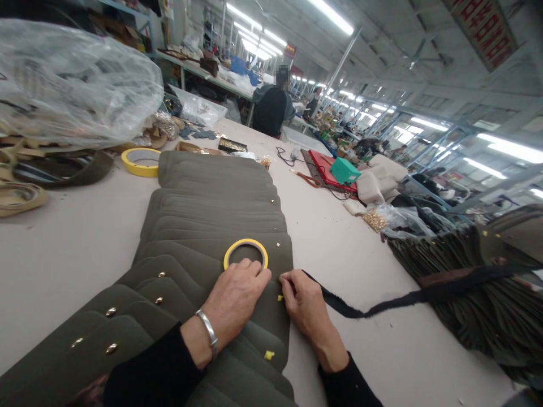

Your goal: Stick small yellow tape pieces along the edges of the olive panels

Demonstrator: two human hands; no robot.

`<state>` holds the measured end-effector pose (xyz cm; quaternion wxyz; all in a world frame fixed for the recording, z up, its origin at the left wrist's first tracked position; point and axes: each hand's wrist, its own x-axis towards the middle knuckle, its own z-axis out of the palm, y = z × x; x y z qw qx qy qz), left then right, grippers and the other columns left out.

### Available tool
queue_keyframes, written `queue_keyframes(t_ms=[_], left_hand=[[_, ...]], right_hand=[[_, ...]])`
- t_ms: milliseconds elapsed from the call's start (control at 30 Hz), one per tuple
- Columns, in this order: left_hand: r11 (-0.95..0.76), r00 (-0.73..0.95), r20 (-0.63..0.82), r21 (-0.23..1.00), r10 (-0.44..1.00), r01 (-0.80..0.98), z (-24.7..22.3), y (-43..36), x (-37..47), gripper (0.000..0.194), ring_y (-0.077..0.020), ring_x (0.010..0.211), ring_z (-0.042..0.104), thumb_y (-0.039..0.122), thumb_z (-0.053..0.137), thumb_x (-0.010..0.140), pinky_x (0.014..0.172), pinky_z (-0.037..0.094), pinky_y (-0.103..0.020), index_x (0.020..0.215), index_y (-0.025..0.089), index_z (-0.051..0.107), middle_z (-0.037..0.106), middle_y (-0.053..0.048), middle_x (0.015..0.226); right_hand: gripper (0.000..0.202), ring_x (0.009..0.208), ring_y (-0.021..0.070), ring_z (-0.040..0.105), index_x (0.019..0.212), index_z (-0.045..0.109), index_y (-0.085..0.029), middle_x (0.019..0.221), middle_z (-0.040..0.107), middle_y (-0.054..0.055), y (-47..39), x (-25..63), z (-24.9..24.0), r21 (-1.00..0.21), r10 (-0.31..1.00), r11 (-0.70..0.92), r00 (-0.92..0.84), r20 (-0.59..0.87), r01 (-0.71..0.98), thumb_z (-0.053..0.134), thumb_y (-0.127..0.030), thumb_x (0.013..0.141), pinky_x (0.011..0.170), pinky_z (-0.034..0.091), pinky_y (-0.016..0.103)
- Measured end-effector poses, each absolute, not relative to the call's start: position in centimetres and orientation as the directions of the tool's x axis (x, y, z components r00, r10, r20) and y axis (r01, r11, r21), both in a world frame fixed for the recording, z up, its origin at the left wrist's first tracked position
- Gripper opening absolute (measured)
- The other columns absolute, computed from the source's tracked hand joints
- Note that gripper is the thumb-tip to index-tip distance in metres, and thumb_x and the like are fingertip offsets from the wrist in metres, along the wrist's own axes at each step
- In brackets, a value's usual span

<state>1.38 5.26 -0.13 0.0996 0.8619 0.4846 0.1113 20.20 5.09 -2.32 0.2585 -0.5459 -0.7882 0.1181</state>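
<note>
Dark green fabric panels (203, 223) lie overlapped in a long stack on the table, with gold studs (111, 311) on several of them. My left hand (237, 294), wearing a silver bracelet, is closed on the near rim of a yellow tape roll (246, 242) above the panels. Close by, my right hand (306, 302) pinches at the stack's right edge; what is between its fingertips is too small to make out. Small yellow tape bits (269, 355) stick to the panels near that edge. A black strip (352, 311) runs rightward from behind my right hand.
Another yellow tape roll (136, 168) lies at the stack's far left. Clear plastic bags (85, 85) and straps fill the left side. A bundle of green pieces (462, 294) sits at the right. Farther back are a green box (344, 170) and a seated person (271, 110).
</note>
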Motion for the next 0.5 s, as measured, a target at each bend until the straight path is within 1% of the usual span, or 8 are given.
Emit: queue_keyframes(t_ms=[67, 133, 267, 333, 367, 400, 433, 500], left_hand=[[-0.51, 0.506, 0.093, 0.277, 0.857, 0.814, -0.2, 5.3, 1.4, 0.02, -0.0224, 0.091, 0.052, 0.01, 0.041, 0.092, 0.08, 0.047, -0.038, 0.095, 0.02, 0.057, 0.059, -0.005, 0.097], [-0.507, 0.502, 0.092, 0.273, 0.86, 0.818, -0.2, 5.3, 1.4, 0.02, -0.0222, 0.091, 0.051, 0.01, 0.041, 0.092, 0.08, 0.047, -0.038, 0.095, 0.02, 0.057, 0.058, -0.005, 0.097], [-0.499, 0.495, 0.088, 0.269, 0.865, 0.824, -0.1, 5.3, 1.4, 0.02, -0.0224, 0.092, 0.051, 0.01, 0.04, 0.092, 0.08, 0.047, -0.038, 0.096, 0.02, 0.057, 0.058, -0.005, 0.097], [-0.495, 0.491, 0.087, 0.267, 0.867, 0.827, 0.0, 5.2, 1.4, 0.021, -0.022, 0.091, 0.051, 0.01, 0.039, 0.092, 0.08, 0.047, -0.038, 0.096, 0.02, 0.057, 0.058, -0.005, 0.097], [-0.495, 0.491, 0.088, 0.267, 0.867, 0.826, 0.0, 5.2, 1.4, 0.022, -0.0219, 0.091, 0.051, 0.01, 0.039, 0.092, 0.08, 0.047, -0.037, 0.096, 0.02, 0.057, 0.058, -0.005, 0.097], [-0.496, 0.491, 0.09, 0.268, 0.866, 0.826, 0.0, 5.1, 1.4, 0.022, -0.022, 0.091, 0.051, 0.009, 0.038, 0.092, 0.08, 0.047, -0.038, 0.096, 0.02, 0.057, 0.058, -0.005, 0.097], [-0.497, 0.492, 0.093, 0.269, 0.866, 0.825, 0.0, 5.1, 1.4, 0.022, -0.0221, 0.09, 0.051, 0.009, 0.039, 0.092, 0.08, 0.047, -0.038, 0.095, 0.02, 0.057, 0.058, -0.005, 0.097], [-0.5, 0.492, 0.101, 0.271, 0.865, 0.822, 0.0, 5.2, 1.3, 0.022, -0.0222, 0.09, 0.051, 0.008, 0.04, 0.091, 0.08, 0.047, -0.037, 0.095, 0.02, 0.058, 0.058, -0.006, 0.097]], right_hand=[[0.017, 0.073, 0.0181, 0.059, 0.079, 0.058, -0.018, 0.076, 0.062, 0.004, 5.2, 20.0, -2.5, -0.437, 0.918, 0.375, -0.262, 0.298, 0.817, 0.046, -0.018, 0.091, 0.069, 0.041, 0.028], [0.017, 0.073, 0.018, 0.06, 0.078, 0.06, -0.018, 0.076, 0.063, 0.004, 5.2, 19.9, -2.5, -0.455, 0.929, 0.341, -0.221, 0.295, 0.823, 0.047, -0.018, 0.09, 0.069, 0.042, 0.028], [0.017, 0.067, 0.0163, 0.061, 0.076, 0.064, -0.019, 0.073, 0.067, 0.002, 5.5, 19.9, -2.0, -0.585, 0.973, 0.199, -0.088, 0.213, 0.786, 0.052, -0.021, 0.087, 0.066, 0.044, 0.027], [0.018, 0.066, 0.0162, 0.062, 0.075, 0.067, -0.019, 0.072, 0.069, 0.002, 5.6, 20.0, -1.9, -0.642, 0.985, 0.146, -0.052, 0.164, 0.753, 0.054, -0.024, 0.086, 0.066, 0.045, 0.028], [0.017, 0.066, 0.0164, 0.062, 0.077, 0.068, -0.018, 0.072, 0.069, 0.002, 5.7, 20.2, -1.9, -0.671, 0.989, 0.124, -0.038, 0.141, 0.731, 0.055, -0.026, 0.086, 0.066, 0.047, 0.028], [0.018, 0.066, 0.0167, 0.062, 0.084, 0.07, -0.018, 0.072, 0.069, 0.003, 5.7, 20.3, -2.0, -0.709, 0.993, 0.095, -0.021, 0.112, 0.699, 0.056, -0.028, 0.086, 0.065, 0.048, 0.029], [0.022, 0.064, 0.0168, 0.062, 0.094, 0.07, -0.016, 0.072, 0.068, 0.003, 5.7, 20.6, -2.2, -0.757, 0.997, 0.056, 0.0, 0.074, 0.651, 0.055, -0.031, 0.087, 0.063, 0.049, 0.029], [0.034, 0.06, 0.0164, 0.062, 0.113, 0.064, -0.014, 0.073, 0.067, 0.003, 5.6, 21.1, -2.5, -0.847, 0.999, -0.025, 0.042, -0.003, 0.531, 0.051, -0.035, 0.09, 0.055, 0.051, 0.029]])
